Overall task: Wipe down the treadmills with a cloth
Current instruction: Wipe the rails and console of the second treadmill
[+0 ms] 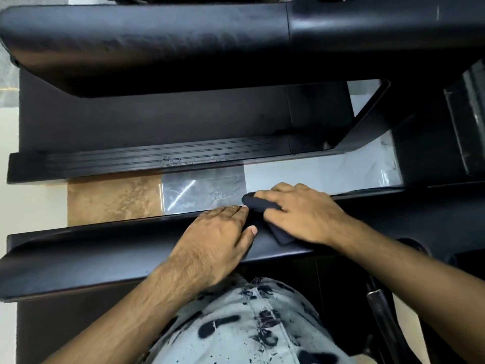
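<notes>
1. Head view, treadmill rail: black padded side rail running left to right across the middle of the frame; both hands rest on it, right of its midpoint.
2. Head view, cloth: dark, bunched, lying on the rail's top and far edge, partly hidden beneath the right hand.
3. Head view, right hand: palm down over the cloth, fingers curled round the far end of it and pressing it to the rail.
4. Head view, left hand: flat on the rail just beside the cloth, fingers straight and together, holding nothing; fingertips at the cloth's near-left edge, contact uncertain.
5. Head view, second treadmill: large black padded rail along the top edge of the frame, with a black deck and ribbed foot strip below it.
6. Head view, floor: glossy tiles in tan, grey and white, visible between the two machines.
7. Head view, shirt: pale fabric with dark splatter print, at the bottom centre.
</notes>
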